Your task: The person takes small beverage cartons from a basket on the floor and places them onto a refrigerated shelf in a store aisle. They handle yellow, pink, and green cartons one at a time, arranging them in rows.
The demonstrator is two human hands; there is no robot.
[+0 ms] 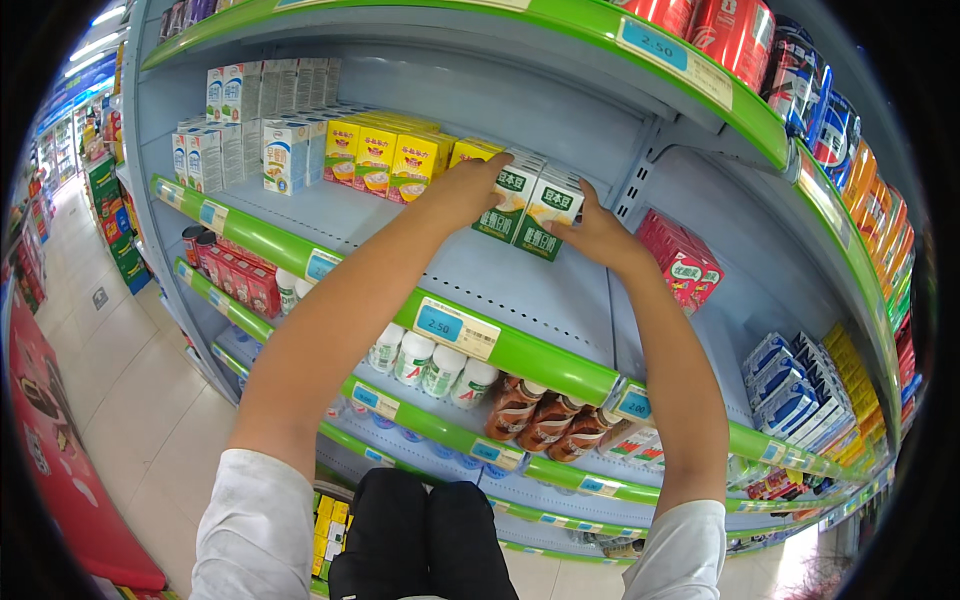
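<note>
Two rows of green-and-white soy drink cartons (546,217) stand side by side on the middle shelf (517,285), with more cartons behind the front pair. My left hand (478,186) presses on their left side, fingers over the top edge. At the right side my right hand (598,231) grips the outer carton, its thumb across the front face. Together both hands hold the group between them. Just left of my left hand are yellow-and-pink drink cartons (415,163), partly hidden by my forearm. Pink drink cartons (686,259) lie beyond my right wrist.
White-and-blue milk cartons (285,157) are stacked at the shelf's left end; blue-and-white cartons (784,386) sit far right. The upper shelf's green edge (525,19) overhangs, with cans (731,41) above it. White bottles (444,371) and brown bottles (551,424) stand below.
</note>
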